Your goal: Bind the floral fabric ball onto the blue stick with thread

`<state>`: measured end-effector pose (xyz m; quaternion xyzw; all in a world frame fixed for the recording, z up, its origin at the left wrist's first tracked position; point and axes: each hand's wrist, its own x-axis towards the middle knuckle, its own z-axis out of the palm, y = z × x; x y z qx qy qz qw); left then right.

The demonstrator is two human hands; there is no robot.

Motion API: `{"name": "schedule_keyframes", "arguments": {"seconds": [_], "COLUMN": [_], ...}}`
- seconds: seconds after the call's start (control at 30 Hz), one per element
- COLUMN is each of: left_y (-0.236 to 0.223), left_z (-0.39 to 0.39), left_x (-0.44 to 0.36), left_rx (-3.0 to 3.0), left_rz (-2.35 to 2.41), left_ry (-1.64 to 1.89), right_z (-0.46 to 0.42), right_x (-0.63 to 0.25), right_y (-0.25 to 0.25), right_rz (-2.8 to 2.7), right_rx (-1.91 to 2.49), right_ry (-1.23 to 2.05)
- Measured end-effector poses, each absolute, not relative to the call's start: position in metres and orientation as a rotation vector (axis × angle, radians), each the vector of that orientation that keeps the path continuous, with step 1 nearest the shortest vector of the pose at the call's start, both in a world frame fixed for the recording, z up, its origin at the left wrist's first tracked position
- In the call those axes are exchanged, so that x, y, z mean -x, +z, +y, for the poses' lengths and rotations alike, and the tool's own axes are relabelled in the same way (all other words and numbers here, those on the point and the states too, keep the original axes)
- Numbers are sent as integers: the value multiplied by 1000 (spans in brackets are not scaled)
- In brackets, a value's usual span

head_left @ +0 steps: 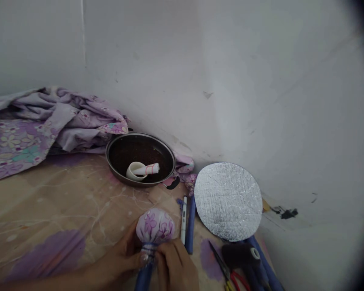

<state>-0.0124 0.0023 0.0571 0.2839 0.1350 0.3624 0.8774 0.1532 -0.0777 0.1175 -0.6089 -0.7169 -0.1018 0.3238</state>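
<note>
At the lower middle is a stick with a cloth-covered round head (155,224), its cloth white-pink with purple flowers. Blue cord or thread is wound around the neck, above a blue handle (144,279). My left hand (123,252) is closed around the neck from the left, thumb pressed on the winding. From the right, my right hand (177,264) has its fingers curled against the same neck; whether they pinch the thread is hidden. A similar blue stick (190,226) with a cloth head lies just beyond, beside a white marker pen (184,218).
A dark pan (109,161) holds a small white cup (132,169) with a rolled white piece in it. Right of it lies a silver foil disc (229,200). Scissors (220,260) and a black thread spool (239,254) sit below. Bunched floral fabric (63,125) lies along the wall (230,81).
</note>
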Motion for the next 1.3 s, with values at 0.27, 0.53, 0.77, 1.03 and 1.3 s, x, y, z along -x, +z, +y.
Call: {"name": "schedule_keyframes", "arguments": {"seconds": [0.27, 0.53, 0.77, 1.03, 1.3], "left_y": [57, 52, 53, 51, 57], "left_z": [-2, -1, 1, 1, -1], "left_x": [11, 8, 16, 15, 14], "left_rx": [-595, -648, -569, -604, -608], "left_rz": [262, 298, 308, 279, 258], "left_ry": [798, 837, 676, 710, 739], "right_z": [-73, -55, -44, -52, -37], "right_x": [-150, -128, -145, -137, -134], "right_y": [118, 103, 146, 133, 192], "right_rz": [-2064, -1891, -2060, -2003, -2060], "right_rx": [1695, 1570, 1464, 1631, 1311], "right_ry": [-607, -642, -481, -630, -277]}}
